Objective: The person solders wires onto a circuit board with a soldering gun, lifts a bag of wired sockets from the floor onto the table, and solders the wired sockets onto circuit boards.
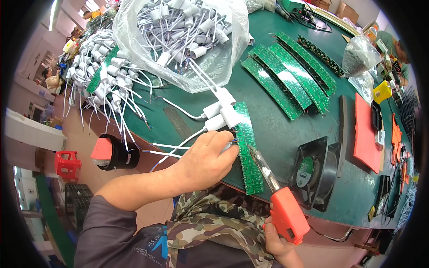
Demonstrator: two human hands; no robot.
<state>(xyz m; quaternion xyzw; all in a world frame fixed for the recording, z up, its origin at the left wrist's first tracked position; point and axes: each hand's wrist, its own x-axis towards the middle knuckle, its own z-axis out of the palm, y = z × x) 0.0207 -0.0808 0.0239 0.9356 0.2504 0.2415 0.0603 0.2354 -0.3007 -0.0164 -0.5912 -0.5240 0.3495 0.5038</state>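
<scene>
My left hand [203, 157] is closed in a pinch at the left edge of a green circuit board strip [251, 172], gripping the wire end of a white cable; the fingers partly hide it. Several white cylindrical housings [230, 115] with cables lie beside and on the strip's upper part, just beyond that hand. In my right hand [276, 243] is a red soldering gun [288, 213], wrapped by the fingers at its handle. Its metal tip reaches the board near the left fingertips; whether it touches cannot be told.
A clear plastic bag [223, 69] full of white housings stands at the back, with a loose pile [114, 76] on the left. More circuit board strips [286, 71] lie back right. A black fan [315, 172] and a red sheet [365, 134] sit on the right.
</scene>
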